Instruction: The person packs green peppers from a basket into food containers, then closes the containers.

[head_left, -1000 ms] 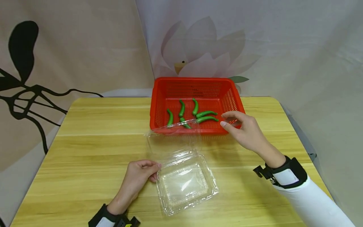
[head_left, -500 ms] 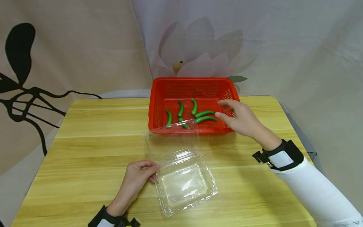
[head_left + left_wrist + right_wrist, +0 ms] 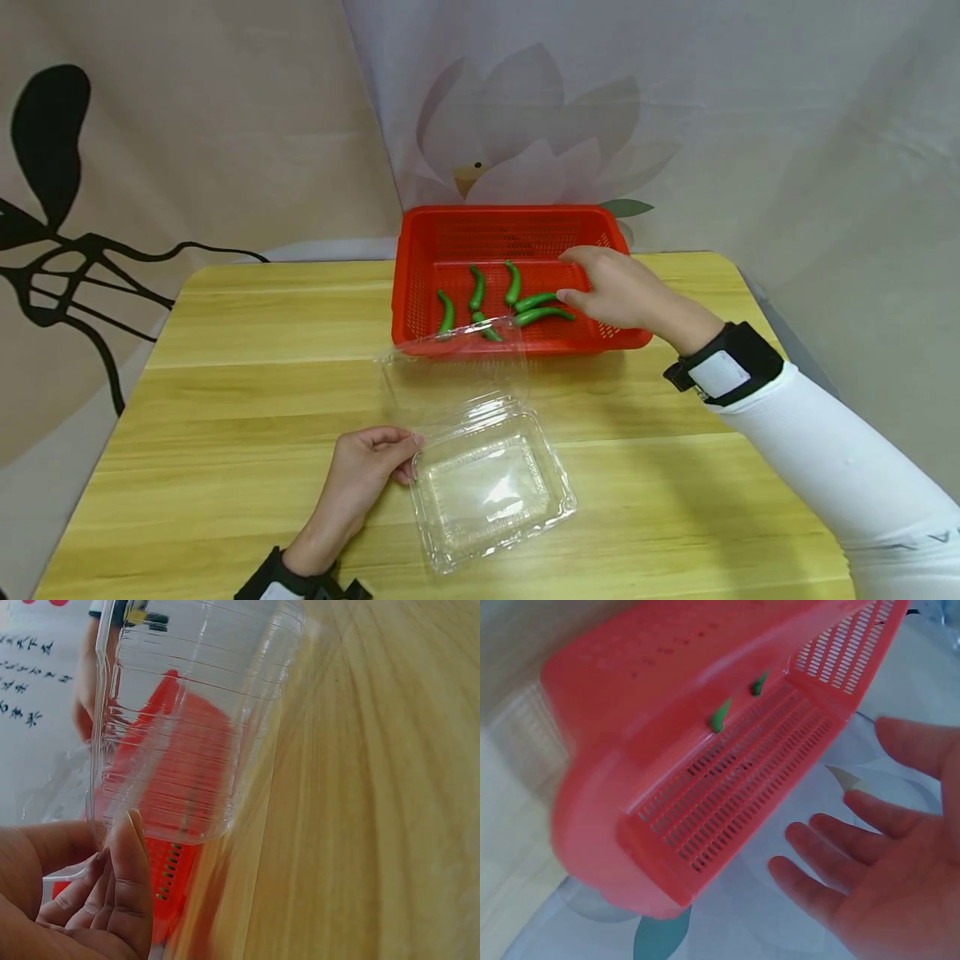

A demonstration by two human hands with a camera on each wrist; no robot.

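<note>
Between thumb and fingers my left hand (image 3: 360, 473) pinches the left edge of a clear plastic clamshell box (image 3: 491, 492). Its lid (image 3: 450, 379) is folded back and overlaps the front rim of a red basket (image 3: 510, 213). In the left wrist view the box wall (image 3: 195, 667) stands in front of the grip. Several green chili peppers (image 3: 545, 314) lie on the basket floor. Over the basket's right side is my right hand (image 3: 626, 287), thumb apart from relaxed fingers; the right wrist view shows fingers (image 3: 825, 851) holding nothing. Only two pepper tips (image 3: 718, 718) show there.
Beneath everything is a wooden table (image 3: 247, 400), with its far edge close to a printed cloth backdrop (image 3: 285, 117). The basket stands at that far edge, its raised walls around the peppers.
My right hand has moved forward and left, from the basket's right front corner to over its inside, near the peppers. My left hand and the box keep their place.
</note>
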